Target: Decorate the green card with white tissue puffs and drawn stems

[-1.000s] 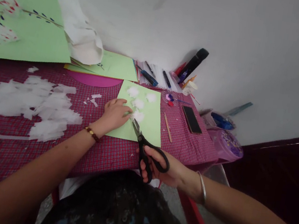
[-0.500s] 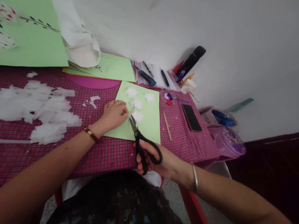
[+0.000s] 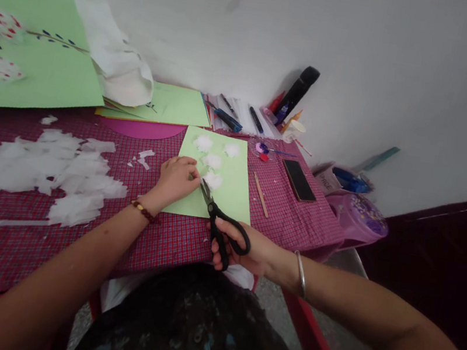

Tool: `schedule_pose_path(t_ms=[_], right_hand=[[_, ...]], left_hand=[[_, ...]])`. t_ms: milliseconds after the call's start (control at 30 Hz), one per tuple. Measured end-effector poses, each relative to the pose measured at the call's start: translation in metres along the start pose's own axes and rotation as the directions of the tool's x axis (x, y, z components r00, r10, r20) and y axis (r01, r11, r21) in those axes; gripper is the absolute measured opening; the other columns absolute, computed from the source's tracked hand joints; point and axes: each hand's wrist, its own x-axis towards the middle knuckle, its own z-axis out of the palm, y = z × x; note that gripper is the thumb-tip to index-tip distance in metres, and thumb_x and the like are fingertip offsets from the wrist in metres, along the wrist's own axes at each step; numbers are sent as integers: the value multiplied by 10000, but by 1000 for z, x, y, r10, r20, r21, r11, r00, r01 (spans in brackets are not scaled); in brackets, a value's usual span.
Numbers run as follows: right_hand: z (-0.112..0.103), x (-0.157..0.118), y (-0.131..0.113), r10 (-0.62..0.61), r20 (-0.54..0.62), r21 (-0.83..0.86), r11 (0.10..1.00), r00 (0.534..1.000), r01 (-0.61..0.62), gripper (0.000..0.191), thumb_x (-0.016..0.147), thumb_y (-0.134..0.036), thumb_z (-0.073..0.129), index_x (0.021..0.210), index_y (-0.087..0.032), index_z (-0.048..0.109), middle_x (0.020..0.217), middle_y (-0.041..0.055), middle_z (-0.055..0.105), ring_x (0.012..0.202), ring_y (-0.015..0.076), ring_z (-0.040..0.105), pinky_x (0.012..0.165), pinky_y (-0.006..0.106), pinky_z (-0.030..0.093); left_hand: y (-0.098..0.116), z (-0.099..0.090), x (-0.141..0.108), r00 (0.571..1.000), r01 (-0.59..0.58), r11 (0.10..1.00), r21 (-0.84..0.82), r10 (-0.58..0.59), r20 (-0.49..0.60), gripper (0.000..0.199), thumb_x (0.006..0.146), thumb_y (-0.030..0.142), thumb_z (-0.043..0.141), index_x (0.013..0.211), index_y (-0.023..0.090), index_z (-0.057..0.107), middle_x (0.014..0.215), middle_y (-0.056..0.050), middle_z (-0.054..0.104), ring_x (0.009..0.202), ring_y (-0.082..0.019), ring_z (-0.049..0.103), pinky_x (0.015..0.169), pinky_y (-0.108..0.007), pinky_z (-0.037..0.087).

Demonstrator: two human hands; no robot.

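Observation:
My right hand (image 3: 241, 251) grips the black handles of a pair of scissors (image 3: 212, 209), fingers through the loops. The narrowly parted blades point up and left to the fingertips of my left hand (image 3: 178, 179). My left hand is closed in a pinch over the left side of a light green sheet (image 3: 231, 201); whatever sits between thumb and finger is too small to make out. Several white tufts lie on the sheet, the nearest tuft (image 3: 212, 180) just beyond the scissor tips.
Thin white paper pieces (image 3: 40, 165) are heaped at left. Behind stand a green sheet with painted flowers (image 3: 51, 66) and white fabric (image 3: 130, 82). A wooden stick (image 3: 261, 195), a phone (image 3: 299, 180), a blue cutter (image 3: 227, 119) and a pink bin (image 3: 354, 221) are to the right.
The scissors have shifted slightly up and left, their tips now at my left fingertips, and the blades look closer together. My left hand stays almost in place.

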Motion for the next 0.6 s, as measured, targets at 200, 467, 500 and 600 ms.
schedule_pose_path(t_ms=[200, 467, 500, 600], right_hand=[[1, 8, -5, -1, 23, 6, 1000, 1000, 1, 384, 875, -528, 631, 945, -166, 524, 645, -4, 625, 520, 133, 620, 539, 295, 533], [2, 8, -8, -68, 12, -60, 996, 998, 68, 339, 946, -495, 547, 1018, -164, 524, 617, -41, 579, 447, 92, 547, 452, 234, 481], [2, 8, -8, -74, 10, -68, 995, 997, 74, 331, 958, -486, 531, 1019, -161, 532, 610, -44, 570, 437, 84, 534, 447, 226, 468], [0, 5, -9, -62, 23, -58, 996, 998, 64, 355, 956, -506, 526, 1024, -158, 541, 606, -44, 555, 439, 80, 517, 464, 232, 456]], left_hand=[[-2, 1, 2, 1000, -11, 1000, -6, 11, -9, 191, 824, 304, 570, 727, 222, 712, 1273, -51, 671, 1182, -313, 562, 1039, -523, 391], [1, 0, 1, 1000, -16, 998, 53, 17, -2, 197, 820, 288, 559, 717, 218, 712, 1264, -46, 676, 1188, -303, 574, 1050, -508, 402], [1, 1, 1, 1000, -17, 998, 58, 18, -4, 199, 820, 292, 559, 713, 218, 710, 1259, -45, 678, 1187, -303, 575, 1049, -506, 405], [-2, 1, 5, 1000, -7, 999, 39, 7, -9, 184, 800, 296, 565, 703, 213, 697, 1251, -51, 681, 1180, -299, 584, 1046, -487, 423]])
